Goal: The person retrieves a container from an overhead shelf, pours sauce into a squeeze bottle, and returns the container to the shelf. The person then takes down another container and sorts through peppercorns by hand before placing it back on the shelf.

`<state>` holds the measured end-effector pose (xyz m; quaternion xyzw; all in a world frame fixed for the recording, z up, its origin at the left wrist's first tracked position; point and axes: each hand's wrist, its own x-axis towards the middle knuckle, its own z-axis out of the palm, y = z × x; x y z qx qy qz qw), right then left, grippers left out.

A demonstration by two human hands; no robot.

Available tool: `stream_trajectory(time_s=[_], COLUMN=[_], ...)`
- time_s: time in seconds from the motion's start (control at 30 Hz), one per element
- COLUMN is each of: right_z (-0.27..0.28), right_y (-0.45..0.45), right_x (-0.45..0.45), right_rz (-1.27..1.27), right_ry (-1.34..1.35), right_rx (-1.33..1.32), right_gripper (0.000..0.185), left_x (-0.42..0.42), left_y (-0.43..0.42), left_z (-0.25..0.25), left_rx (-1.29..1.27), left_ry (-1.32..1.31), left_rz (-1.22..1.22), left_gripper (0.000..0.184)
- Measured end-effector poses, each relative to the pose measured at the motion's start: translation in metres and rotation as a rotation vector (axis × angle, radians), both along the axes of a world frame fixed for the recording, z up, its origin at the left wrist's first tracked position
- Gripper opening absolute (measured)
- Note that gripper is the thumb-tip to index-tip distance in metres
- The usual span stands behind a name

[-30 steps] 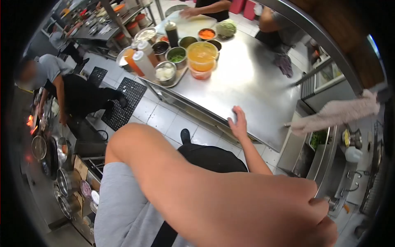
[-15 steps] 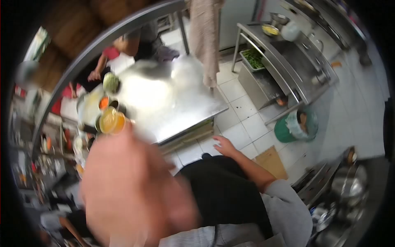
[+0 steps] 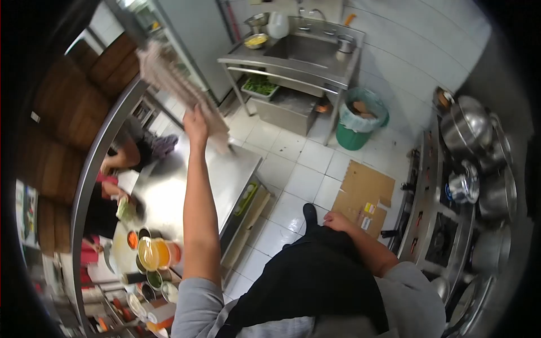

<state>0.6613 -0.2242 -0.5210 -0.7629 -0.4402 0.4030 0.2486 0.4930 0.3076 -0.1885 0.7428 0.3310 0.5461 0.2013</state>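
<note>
My left hand [image 3: 195, 127] is raised over the steel worktable, its fingers closed on the edge of a hanging beige towel [image 3: 183, 84]. The towel slants down to the right, its lower end above the table's far corner. My right hand [image 3: 336, 221] is low beside my black apron [image 3: 307, 281], fingers loosely curled with nothing visible in them. Below my left forearm, the steel worktable [image 3: 169, 191] carries a tub of orange-yellow liquid [image 3: 155, 253] and a small container of orange pieces [image 3: 132, 239]. Across it, another person's hand [image 3: 119, 193] touches a pale green cabbage [image 3: 126, 209].
A steel sink [image 3: 304, 49] stands at the back, with a tray of greens [image 3: 260, 85] beneath. A green bin [image 3: 355, 132] and flattened cardboard [image 3: 365, 191] are on the floor. Stove and pots [image 3: 468, 127] line the right. A metal rail [image 3: 93, 169] curves along the left.
My left hand, blurred close to the camera before, has reached forward and taken hold of the towel, which now slants. My right hand's spread fingers have curled in. The view has turned toward the right.
</note>
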Motion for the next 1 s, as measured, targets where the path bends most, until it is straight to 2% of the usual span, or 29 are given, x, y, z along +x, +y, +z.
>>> stream_trajectory(time_s=[0.03,0.07,0.1,0.13,0.17,0.2,0.23,0.3,0.37,0.4,0.5,0.53,0.63,0.73,0.83,0.9,1.0], right_z=[-0.020,-0.032,-0.026,-0.041,-0.055,-0.063,-0.056,-0.031,-0.019,-0.018,-0.133,-0.150,-0.096,-0.066,-0.064,-0.072,-0.101], right_y=[-0.006,-0.023,-0.031,-0.044,-0.053,-0.059,-0.065,-0.071,-0.077,-0.079,-0.109,-0.107,-0.085,-0.062,-0.050,-0.048,-0.069], right_x=[0.007,0.014,0.014,0.017,0.020,0.026,0.033,0.052,0.067,0.073,0.112,0.126,0.153,0.184,0.214,0.234,0.252], right_rz=[0.019,0.029,-0.062,-0.221,-0.312,-0.391,-0.297,-0.103,-0.164,-0.185,-0.016,0.061,-0.131,-0.035,-0.173,-0.176,-0.294], right_ry=[-0.078,-0.158,-0.133,0.005,0.053,0.098,0.027,-0.114,-0.074,-0.056,-0.136,-0.185,-0.024,-0.059,0.019,0.022,0.108], right_rx=[0.013,0.016,-0.031,0.030,0.035,0.046,-0.025,-0.163,-0.260,-0.308,-0.112,-0.049,-0.262,-0.327,-0.268,-0.175,-0.079], right_gripper=[0.030,0.029,0.026,0.029,0.031,0.033,0.033,0.033,0.033,0.033,0.037,0.038,0.040,0.034,0.026,0.023,0.021], left_x=[-0.002,-0.001,-0.008,-0.016,-0.038,-0.045,-0.051,-0.065,-0.075,-0.071,-0.058,-0.043,-0.008,0.012,0.032,0.036,0.040], left_y=[0.016,0.019,0.017,0.013,0.049,0.030,0.011,0.006,-0.006,-0.028,-0.049,-0.067,-0.088,-0.091,-0.084,-0.076,-0.048], left_z=[-0.021,-0.040,-0.037,-0.033,-0.052,-0.040,-0.027,-0.024,-0.023,-0.006,-0.011,-0.007,-0.026,-0.065,-0.089,-0.104,-0.145], left_rx=[0.010,0.050,-0.007,-0.065,0.097,0.078,0.068,0.081,0.075,-0.016,-0.191,-0.209,-0.131,-0.112,-0.253,-0.373,-0.243], left_ry=[0.137,0.015,0.043,0.073,0.366,0.214,0.064,-0.004,-0.029,-0.061,-0.182,-0.219,-0.194,-0.187,-0.244,-0.261,-0.236], left_rz=[0.132,0.118,0.075,0.034,0.144,0.076,0.003,0.017,0.068,0.083,0.117,0.130,0.209,0.158,0.091,0.091,0.051], left_gripper=[0.044,0.044,0.040,0.037,0.036,0.036,0.036,0.038,0.040,0.044,0.045,0.045,0.043,0.043,0.042,0.038,0.034])
